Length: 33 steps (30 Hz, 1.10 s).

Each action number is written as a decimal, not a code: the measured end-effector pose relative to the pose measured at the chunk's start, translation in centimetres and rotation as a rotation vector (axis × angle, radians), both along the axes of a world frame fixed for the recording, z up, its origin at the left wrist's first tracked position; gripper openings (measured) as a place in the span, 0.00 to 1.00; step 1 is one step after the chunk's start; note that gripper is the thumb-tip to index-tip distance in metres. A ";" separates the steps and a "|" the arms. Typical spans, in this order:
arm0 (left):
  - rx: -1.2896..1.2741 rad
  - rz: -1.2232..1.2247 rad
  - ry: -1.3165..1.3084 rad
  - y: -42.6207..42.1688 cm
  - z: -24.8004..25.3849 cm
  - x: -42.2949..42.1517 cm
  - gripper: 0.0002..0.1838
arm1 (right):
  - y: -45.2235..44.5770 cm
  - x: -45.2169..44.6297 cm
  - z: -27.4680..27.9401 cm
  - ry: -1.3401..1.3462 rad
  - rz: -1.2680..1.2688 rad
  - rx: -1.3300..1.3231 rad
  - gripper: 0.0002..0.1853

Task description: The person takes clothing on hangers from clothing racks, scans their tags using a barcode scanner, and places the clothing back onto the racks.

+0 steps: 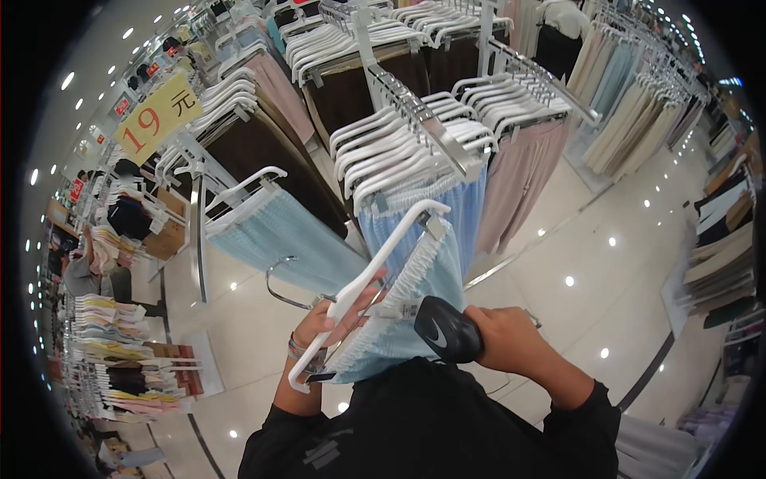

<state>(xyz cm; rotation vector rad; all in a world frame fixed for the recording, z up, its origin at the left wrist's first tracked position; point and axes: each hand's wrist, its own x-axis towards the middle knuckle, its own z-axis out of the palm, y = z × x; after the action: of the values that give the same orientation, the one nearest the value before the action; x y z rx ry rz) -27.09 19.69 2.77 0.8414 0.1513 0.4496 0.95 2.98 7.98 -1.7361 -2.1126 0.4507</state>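
Note:
My left hand (339, 321) is wrapped round a white hanger (363, 279), its metal hook pointing left. Light blue pants with a gathered waistband (407, 275) hang clipped to this hanger. My right hand (511, 339) grips a black handheld scanner (448, 329), whose head faces a small white label (401, 309) at the waistband. Just beyond, another pair of light blue pants (287, 231) hangs on a rack arm at the left. Blue pants (459, 215) hang in front on white hangers.
Racks with white hangers (375, 144) and a metal bar (431, 128) stand ahead. A yellow price sign (155, 118) is at upper left. Pink pants (523, 180) hang at right. People are at the far left (80, 275) and top right (561, 36).

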 end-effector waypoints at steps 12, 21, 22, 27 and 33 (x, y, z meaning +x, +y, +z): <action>0.378 -0.176 0.116 6.8 -0.4 4.4 0.30 | 3.6 -2.3 -2.6 0.528 -0.360 -0.113 0.25; 0.617 -0.434 0.170 9.3 -2.7 12.3 0.21 | 0.0 -0.3 -9.5 0.873 -0.973 0.073 0.19; 0.480 -0.465 0.216 9.3 -3.1 12.9 0.20 | -0.3 -0.1 -9.9 0.877 -1.056 0.099 0.18; 0.368 -0.489 0.317 9.1 -4.8 14.1 0.17 | -0.2 1.9 -9.2 1.013 -1.150 -0.032 0.16; 0.389 -0.359 0.295 7.9 -6.1 14.5 0.22 | 0.9 6.8 -12.5 0.933 -0.902 0.070 0.08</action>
<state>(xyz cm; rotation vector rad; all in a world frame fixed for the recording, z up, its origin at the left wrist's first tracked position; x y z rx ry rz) -12.54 27.55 -3.34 1.2891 0.1835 0.0108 7.75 3.89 -4.50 -1.7200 -0.6208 0.6912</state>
